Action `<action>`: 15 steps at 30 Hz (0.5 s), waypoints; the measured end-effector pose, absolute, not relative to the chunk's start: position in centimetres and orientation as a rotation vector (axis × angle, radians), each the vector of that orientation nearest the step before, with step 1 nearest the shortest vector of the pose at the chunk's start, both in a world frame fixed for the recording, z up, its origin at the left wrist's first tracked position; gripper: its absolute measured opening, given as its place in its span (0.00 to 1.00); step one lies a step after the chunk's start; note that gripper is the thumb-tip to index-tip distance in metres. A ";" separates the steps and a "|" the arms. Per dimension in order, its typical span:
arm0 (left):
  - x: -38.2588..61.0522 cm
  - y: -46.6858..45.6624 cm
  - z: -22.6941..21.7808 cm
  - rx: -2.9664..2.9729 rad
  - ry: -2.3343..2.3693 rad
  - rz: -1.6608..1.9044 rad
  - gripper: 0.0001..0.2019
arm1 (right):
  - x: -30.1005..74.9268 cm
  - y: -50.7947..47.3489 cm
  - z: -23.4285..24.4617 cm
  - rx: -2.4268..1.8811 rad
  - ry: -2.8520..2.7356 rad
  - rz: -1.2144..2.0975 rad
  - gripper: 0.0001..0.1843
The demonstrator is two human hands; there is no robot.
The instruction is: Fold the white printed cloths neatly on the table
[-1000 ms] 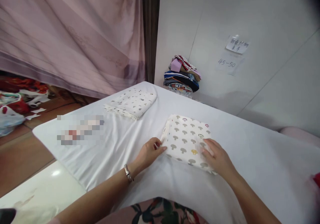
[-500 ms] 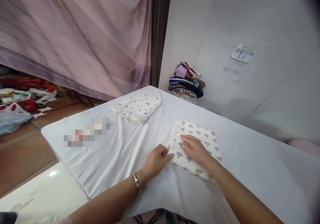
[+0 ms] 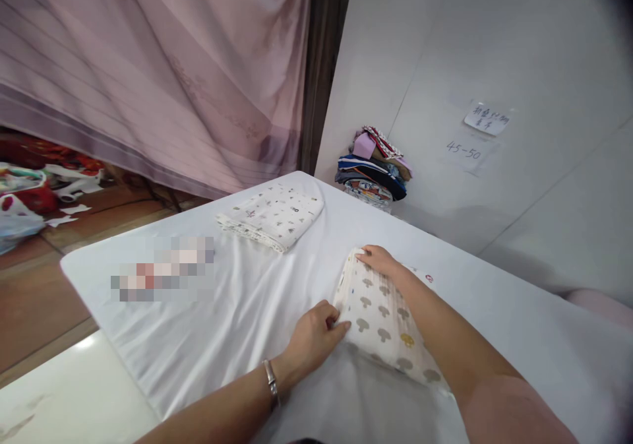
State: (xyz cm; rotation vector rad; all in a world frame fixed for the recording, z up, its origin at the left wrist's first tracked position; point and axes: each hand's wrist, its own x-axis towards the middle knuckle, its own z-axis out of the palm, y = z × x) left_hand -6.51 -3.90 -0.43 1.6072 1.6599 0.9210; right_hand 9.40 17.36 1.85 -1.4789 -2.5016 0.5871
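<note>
A folded white cloth with a mushroom print lies on the white-covered table. At its near left edge, my left hand pinches the layers between thumb and curled fingers; a silver bracelet circles that wrist. My right hand is bent over the far left corner, its fingers gripping the folded edge there, and the forearm covers much of the cloth's right side. Farther back on the table rests a second folded white cloth with small printed figures, apart from both hands.
A blurred-out item is on the table's left part. Behind the table, a pile of folded clothes stands by the grey wall, which carries paper notes. A pink curtain hangs at the back left; bags sit on the floor.
My right hand has moved from lying on the middle of the mushroom-print cloth to its far left corner and taken hold there. My left hand stays at the near left edge.
</note>
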 end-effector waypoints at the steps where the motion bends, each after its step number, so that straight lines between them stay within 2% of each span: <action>1: -6.5 -3.8 -0.4 1.614 1.666 0.915 0.12 | 9.5 17.5 1.8 -1.472 -2.491 0.612 0.16; 8: -6.4 -3.7 -0.3 1.645 1.680 0.869 0.10 | 10.0 17.7 1.4 -1.439 -2.384 0.732 0.13; 15: -6.6 -3.6 -0.4 1.626 1.668 0.887 0.16 | 9.1 17.8 0.8 -1.583 -2.206 0.608 0.08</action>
